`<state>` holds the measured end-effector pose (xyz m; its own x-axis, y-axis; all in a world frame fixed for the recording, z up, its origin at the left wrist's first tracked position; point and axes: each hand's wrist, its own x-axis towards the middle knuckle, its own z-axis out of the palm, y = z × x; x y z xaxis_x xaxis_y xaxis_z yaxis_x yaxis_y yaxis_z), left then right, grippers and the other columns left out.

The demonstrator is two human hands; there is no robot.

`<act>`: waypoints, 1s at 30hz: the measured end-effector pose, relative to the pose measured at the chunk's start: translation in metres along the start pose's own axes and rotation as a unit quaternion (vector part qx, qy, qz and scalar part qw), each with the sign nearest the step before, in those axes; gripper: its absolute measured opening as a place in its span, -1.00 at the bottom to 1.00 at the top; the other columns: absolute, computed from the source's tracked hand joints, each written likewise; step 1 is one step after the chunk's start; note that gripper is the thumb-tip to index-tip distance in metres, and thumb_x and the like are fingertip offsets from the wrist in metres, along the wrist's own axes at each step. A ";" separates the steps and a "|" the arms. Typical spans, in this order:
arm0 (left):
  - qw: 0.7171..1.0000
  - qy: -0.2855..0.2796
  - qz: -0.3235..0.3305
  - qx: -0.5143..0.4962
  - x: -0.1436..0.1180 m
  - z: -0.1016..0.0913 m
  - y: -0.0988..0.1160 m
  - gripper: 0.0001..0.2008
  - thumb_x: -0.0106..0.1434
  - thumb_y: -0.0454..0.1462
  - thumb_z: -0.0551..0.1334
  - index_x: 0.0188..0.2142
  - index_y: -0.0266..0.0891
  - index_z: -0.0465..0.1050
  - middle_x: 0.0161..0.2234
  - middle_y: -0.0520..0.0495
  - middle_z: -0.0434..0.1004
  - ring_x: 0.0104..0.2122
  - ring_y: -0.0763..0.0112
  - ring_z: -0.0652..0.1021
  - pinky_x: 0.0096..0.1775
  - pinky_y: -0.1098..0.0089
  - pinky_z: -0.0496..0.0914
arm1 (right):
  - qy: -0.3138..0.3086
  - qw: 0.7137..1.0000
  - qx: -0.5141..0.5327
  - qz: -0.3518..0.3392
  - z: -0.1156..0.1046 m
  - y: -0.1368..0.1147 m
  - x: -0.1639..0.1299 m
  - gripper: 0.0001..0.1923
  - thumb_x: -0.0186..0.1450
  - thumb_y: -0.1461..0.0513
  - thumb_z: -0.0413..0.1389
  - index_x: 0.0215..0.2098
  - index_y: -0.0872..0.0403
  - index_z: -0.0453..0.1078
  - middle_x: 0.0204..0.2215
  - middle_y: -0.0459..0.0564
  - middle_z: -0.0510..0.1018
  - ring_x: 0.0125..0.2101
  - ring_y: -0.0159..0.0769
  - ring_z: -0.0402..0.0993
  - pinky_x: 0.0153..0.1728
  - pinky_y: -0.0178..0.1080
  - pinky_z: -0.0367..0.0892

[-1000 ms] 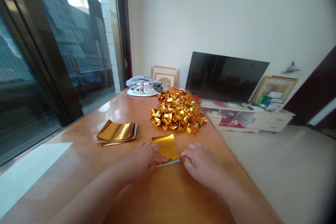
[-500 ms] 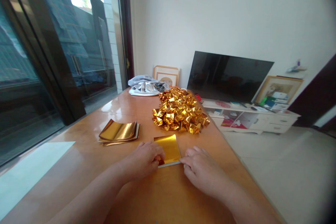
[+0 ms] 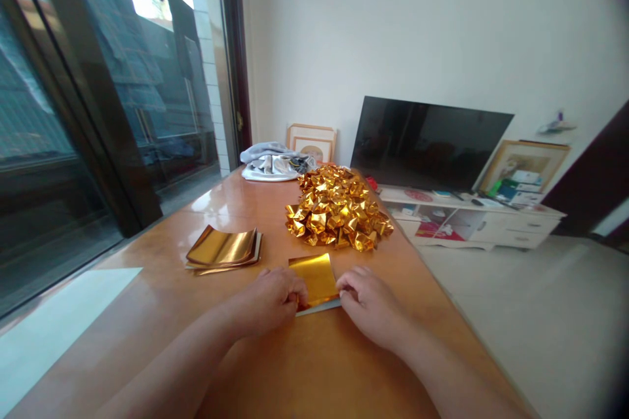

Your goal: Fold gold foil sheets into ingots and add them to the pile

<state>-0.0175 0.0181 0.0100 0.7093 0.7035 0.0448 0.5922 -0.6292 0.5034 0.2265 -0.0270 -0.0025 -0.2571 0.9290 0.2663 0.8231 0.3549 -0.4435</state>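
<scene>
A sheet of gold foil paper (image 3: 317, 278) lies in front of me on the wooden table, with a pale strip showing along its near edge. My left hand (image 3: 278, 294) is closed at the sheet's near left corner, fingers curled and pressed on it. At the near right corner, my right hand (image 3: 366, 301) pinches the edge between thumb and fingers. Beyond the sheet rises a heap of folded gold foil pieces (image 3: 339, 209). A stack of gold foil sheets (image 3: 223, 249), slightly curled, sits to the left of my left hand.
The wooden table (image 3: 285, 373) runs away from me toward the wall. A pale sheet (image 3: 63, 321) lies along its left side, and a bundle of grey cloth (image 3: 272, 163) at the far end. Beyond stand a television (image 3: 427, 144) and a white cabinet (image 3: 501, 229).
My right hand has shifted slightly up along the sheet's right edge, its fingers now more curled. More of the pale strip shows at the near right. My left hand has hardly moved.
</scene>
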 end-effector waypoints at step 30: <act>0.998 0.011 -0.065 0.000 -0.001 0.004 0.006 -0.77 0.04 -0.41 0.12 -0.36 -0.19 0.51 -0.39 0.00 0.54 -0.40 0.38 0.47 -0.40 0.43 0.21 | -0.045 0.998 0.020 0.034 0.004 -0.006 0.000 -0.92 0.18 0.35 0.12 -0.36 0.06 0.40 -0.35 -0.09 0.43 -0.31 -0.33 0.32 -0.37 -0.33 0.08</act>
<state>-0.0129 0.0125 0.0092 0.6180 0.7862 -0.0024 0.6791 -0.5323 0.5054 0.2197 -0.0289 -0.0033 -0.2478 0.9560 0.1571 0.8196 0.2934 -0.4921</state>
